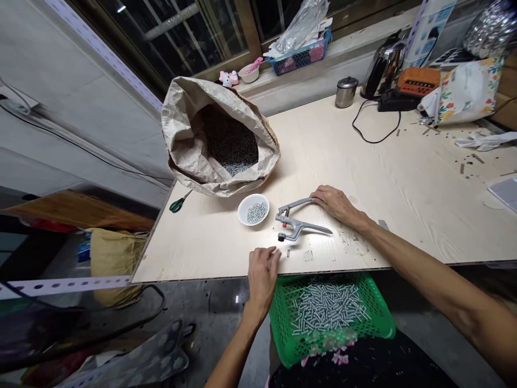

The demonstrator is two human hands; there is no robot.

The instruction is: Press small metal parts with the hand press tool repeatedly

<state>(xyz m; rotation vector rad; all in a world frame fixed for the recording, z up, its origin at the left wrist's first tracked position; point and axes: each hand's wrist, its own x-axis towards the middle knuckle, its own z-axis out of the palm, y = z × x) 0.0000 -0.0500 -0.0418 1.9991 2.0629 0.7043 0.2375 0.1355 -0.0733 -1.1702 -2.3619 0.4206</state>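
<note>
A grey plier-like hand tool [299,226] lies on the table, its two handles spread, with a small spring and a red part between them. My right hand [334,203] has its fingers closed on the end of the upper handle. Below the tool's black-tipped jaw, my left hand [262,272] is at the table's front edge, thumb and forefinger close together; whatever may be between them is too small to make out. A small metal spring [288,253] rests just right of those fingertips. Near the tool stands a white bowl [242,211] of small metal pins.
A large open sack [181,124] holds many small dark metal pieces. At the table edge before me, a green basket [283,345] contains shiny metal pins. Green-handled scissors [177,205] lie left. A metal canister [346,92], a kettle [383,67] and a cable [374,141] are at the back.
</note>
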